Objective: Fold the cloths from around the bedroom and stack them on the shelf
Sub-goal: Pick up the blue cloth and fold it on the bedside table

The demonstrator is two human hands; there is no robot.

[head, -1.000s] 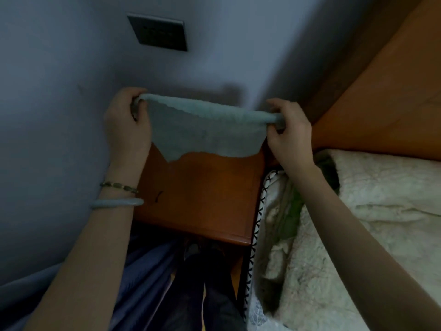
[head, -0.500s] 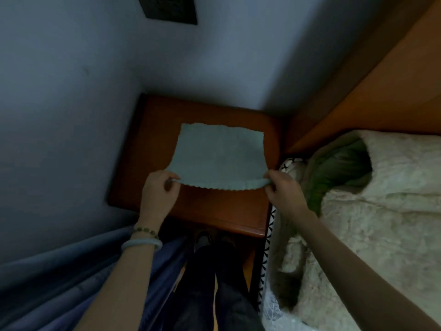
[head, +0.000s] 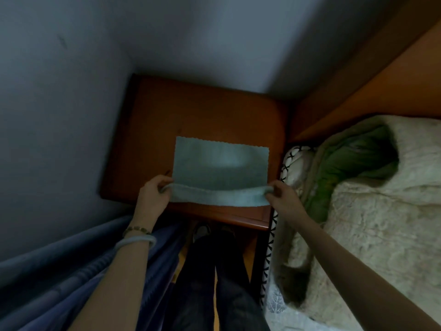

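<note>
A pale blue-green cloth [head: 220, 163] with scalloped edges lies flat on the brown wooden bedside cabinet [head: 202, 111]. Its near edge is lifted and curled over toward me. My left hand [head: 154, 195] pinches the cloth's near left corner. My right hand [head: 282, 197] pinches the near right corner. Both hands hover just above the cabinet's front edge, with the raised strip of cloth stretched between them.
A grey wall [head: 59, 115] closes in the left and back. The bed with a cream quilt [head: 381, 235] and a green cover [head: 353, 158] lies to the right, below an orange headboard [head: 381, 75]. A blue curtain [head: 59, 283] hangs at lower left. My legs [head: 214, 283] stand in the narrow gap.
The cloth came down from being held up against the wall and was laid flat on the cabinet. Both hands moved toward me and now lift its near edge.
</note>
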